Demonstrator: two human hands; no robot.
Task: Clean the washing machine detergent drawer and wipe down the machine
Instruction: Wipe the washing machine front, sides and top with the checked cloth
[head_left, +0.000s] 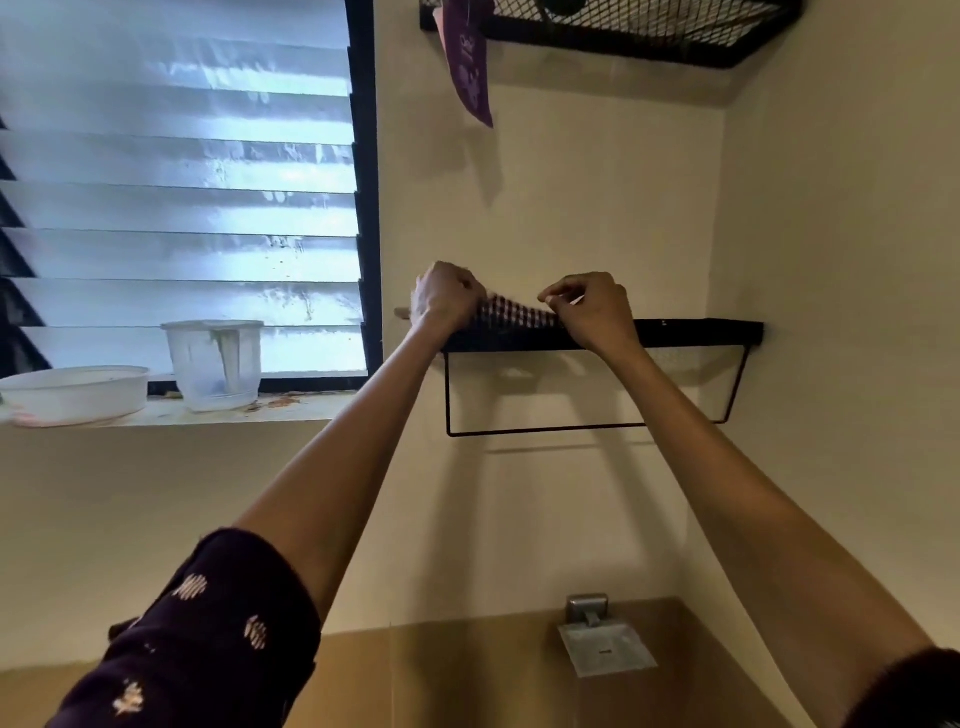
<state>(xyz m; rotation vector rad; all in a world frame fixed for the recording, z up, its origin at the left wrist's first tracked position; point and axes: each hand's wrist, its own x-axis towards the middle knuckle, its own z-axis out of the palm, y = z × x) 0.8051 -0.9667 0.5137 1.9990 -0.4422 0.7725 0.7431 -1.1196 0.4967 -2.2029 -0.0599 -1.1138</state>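
A louvred window (182, 182) filled the left of the view, and its sill (311, 408) carried two containers: one shallow white bowl (72, 392) and one translucent jug (215, 364). Two black wall shelves were in sight, an upper mesh shelf (623, 41) and a lower shelf (701, 331) with a rail beneath it. One purple packet (470, 67) hung from the upper one, and one metal soap dish (605, 649) sat low on the wall.

One checked cloth (511, 312) lay on the lower shelf. Both arms reached up to it. The left hand (447, 299) had its fingers curled over the cloth's left end, and the right hand (592, 309) pinched its right edge, with the two hands near each other but apart.

The washing machine and its drawer were not in view. This looked like the handling of the wiping cloth at its shelf. Whether it was being fetched or put away could not be told. Lifting it off would call for raising it clear of the shelf's front lip.
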